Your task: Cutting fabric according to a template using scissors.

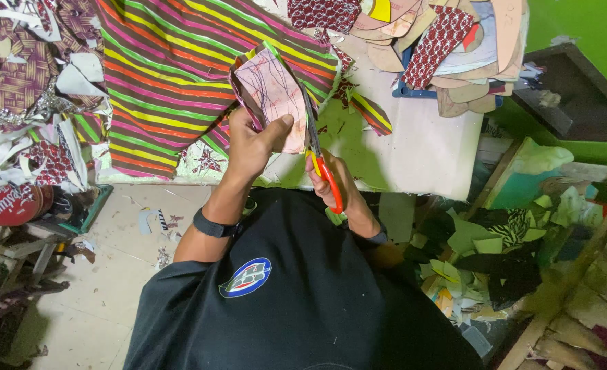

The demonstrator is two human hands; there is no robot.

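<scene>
The left hand is clamped on one pale pink pattern piece held over the one striped cloth on the table, while the right hand is closed around one pair of red-handled scissors whose blades run along the piece's right edge.

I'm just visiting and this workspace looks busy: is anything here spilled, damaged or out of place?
Yes: cut scraps lie heaped on the floor at the right, and more offcuts spill over the table's left edge. The work itself looks orderly: the left hand holds a pink piece while the right hand works the scissors.
</scene>
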